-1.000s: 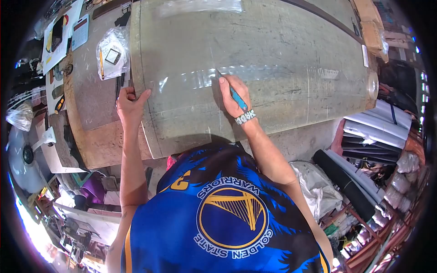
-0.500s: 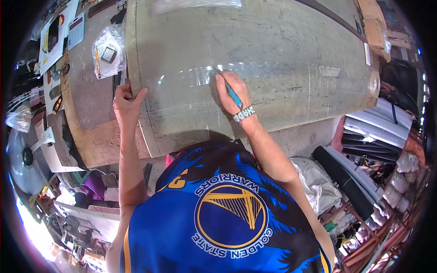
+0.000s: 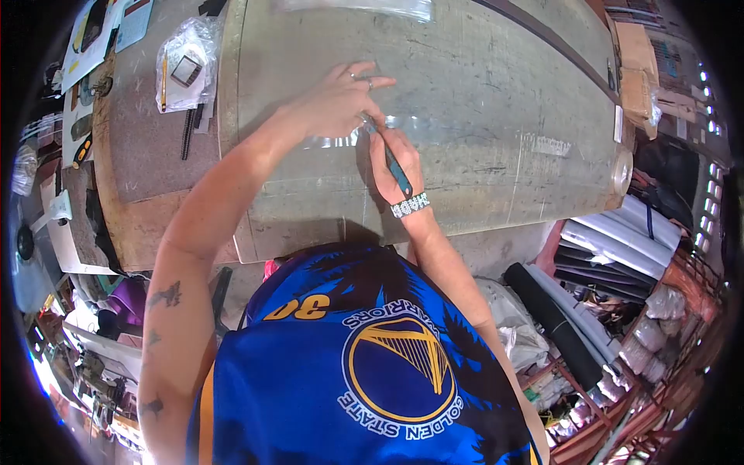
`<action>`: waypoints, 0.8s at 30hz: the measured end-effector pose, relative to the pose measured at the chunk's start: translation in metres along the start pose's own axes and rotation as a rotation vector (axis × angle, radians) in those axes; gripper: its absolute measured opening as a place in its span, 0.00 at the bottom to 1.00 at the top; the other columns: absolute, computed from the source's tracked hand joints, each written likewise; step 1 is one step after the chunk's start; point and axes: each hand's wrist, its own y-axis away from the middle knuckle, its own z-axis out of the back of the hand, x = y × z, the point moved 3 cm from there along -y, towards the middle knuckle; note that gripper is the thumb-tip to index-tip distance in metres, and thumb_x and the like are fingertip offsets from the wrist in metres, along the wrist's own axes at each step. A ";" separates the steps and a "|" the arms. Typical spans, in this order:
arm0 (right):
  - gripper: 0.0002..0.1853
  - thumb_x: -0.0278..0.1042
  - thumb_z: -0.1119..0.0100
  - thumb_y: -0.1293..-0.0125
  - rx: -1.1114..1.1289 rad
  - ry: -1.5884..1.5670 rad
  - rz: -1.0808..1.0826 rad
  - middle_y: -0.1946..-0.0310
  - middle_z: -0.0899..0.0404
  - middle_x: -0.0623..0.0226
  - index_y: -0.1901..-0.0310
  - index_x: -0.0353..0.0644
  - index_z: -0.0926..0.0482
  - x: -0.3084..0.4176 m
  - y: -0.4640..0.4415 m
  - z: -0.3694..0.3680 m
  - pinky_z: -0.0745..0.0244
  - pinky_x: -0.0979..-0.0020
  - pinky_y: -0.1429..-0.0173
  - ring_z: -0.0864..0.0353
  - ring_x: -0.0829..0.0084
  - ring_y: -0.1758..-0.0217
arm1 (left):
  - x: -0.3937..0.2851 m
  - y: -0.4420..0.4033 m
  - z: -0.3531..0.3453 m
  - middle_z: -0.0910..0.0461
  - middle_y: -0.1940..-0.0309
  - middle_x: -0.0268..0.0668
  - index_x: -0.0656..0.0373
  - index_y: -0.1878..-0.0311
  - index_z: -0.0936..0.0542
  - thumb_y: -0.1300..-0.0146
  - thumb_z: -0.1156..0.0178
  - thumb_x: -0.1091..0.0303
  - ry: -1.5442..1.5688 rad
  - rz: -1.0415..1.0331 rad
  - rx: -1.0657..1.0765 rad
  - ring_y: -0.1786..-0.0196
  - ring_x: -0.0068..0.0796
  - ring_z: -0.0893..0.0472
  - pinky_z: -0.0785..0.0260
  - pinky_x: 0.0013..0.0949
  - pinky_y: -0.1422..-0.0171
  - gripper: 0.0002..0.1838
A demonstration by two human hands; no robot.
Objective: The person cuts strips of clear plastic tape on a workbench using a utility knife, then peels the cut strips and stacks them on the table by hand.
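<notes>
Clear plastic sheeting [image 3: 465, 132] lies across a worn grey-green work board, with glare along a strip at its middle. My right hand [image 3: 395, 164] is closed around a slim teal-handled tool [image 3: 398, 173], its front end pointing up and left at the sheeting. Over that front end is my left hand [image 3: 341, 101], palm down, fingers spread to the right and its thumb side close to my right fingertips. Whether the left thumb touches the tool or pinches some plastic is too small to tell.
At the left, a plastic bag [image 3: 188, 66] holds a small square item, with a pencil [image 3: 163, 81] beside it. A yellow-black cutter [image 3: 82, 151] lies farther left. Cardboard boxes [image 3: 637, 74] stand at the back right; rolls of sheet material [image 3: 612, 244] lie below the board's right end.
My left hand has left the board's left edge and moved up and right beside my right hand, its fingers now spread. The right hand keeps the tool in nearly the same place.
</notes>
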 end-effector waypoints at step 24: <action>0.17 0.36 0.37 0.31 0.279 0.030 -0.285 0.49 0.13 0.46 0.45 0.36 0.15 -0.010 0.068 0.075 0.21 0.56 0.35 0.14 0.44 0.42 | 0.009 -0.007 -0.009 0.47 0.12 0.35 0.35 0.38 0.12 0.45 0.33 0.82 -0.131 0.034 0.081 0.10 0.50 0.56 0.63 0.60 0.08 0.33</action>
